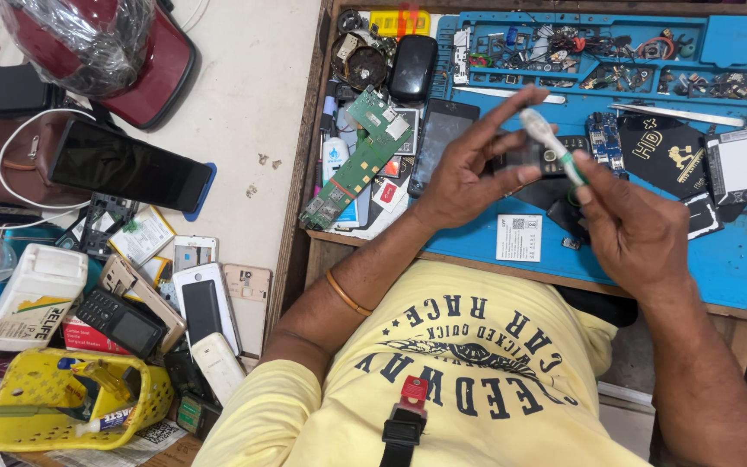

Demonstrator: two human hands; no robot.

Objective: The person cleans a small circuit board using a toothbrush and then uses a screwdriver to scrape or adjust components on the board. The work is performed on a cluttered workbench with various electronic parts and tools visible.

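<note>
From the head view, your wooden worktop point(304, 216) carries a blue repair mat point(737, 268) strewn with parts. Your right hand point(633, 227) pinches the lower end of a white-and-green toothbrush point(551, 143); its long axis runs up-left, bristle head beside your left hand point(469, 173), which is curled round a small dark keypad phone point(551, 158), fingers partly spread. The phone is mostly hidden.

- You grip a small dark keypad phone point(536, 157) in your left hand point(469, 177), raised above the blue mat.
- You hold a white-and-green toothbrush point(553, 145) in your right hand point(631, 227), tilted, bristle head (uppermost end) over the phone.
</note>
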